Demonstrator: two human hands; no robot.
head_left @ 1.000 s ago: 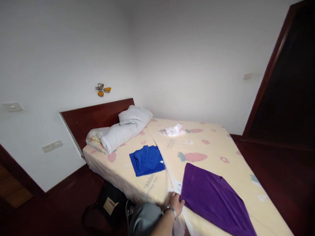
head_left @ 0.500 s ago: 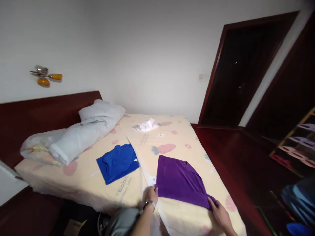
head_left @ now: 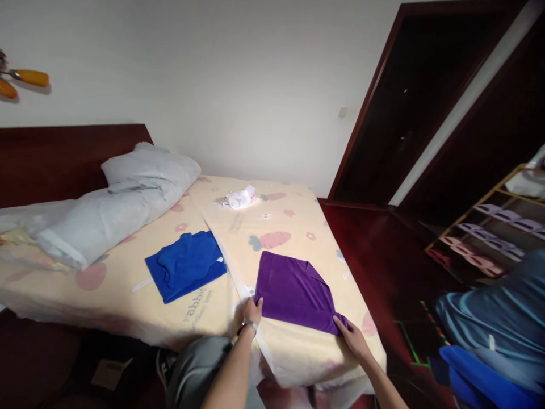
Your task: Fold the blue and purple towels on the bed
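A purple cloth lies spread on the bed, its far right corner turned over. My left hand, with a watch at the wrist, pinches its near left corner. At the near right corner, my right hand grips a bunched bit of the cloth between thumb and fingers. To the left lies a blue cloth, folded in an uneven stack with a small white tag at its right side.
The bed has a cream cover with carrot prints. A grey-white quilt lies by the headboard. White crumpled fabric sits at the far side. A shoe rack and bluish fabric are at right.
The view has turned to the right and down, bringing more of the shoe rack and bluish fabric in. Both hands keep hold of the purple cloth, which looks much the same.
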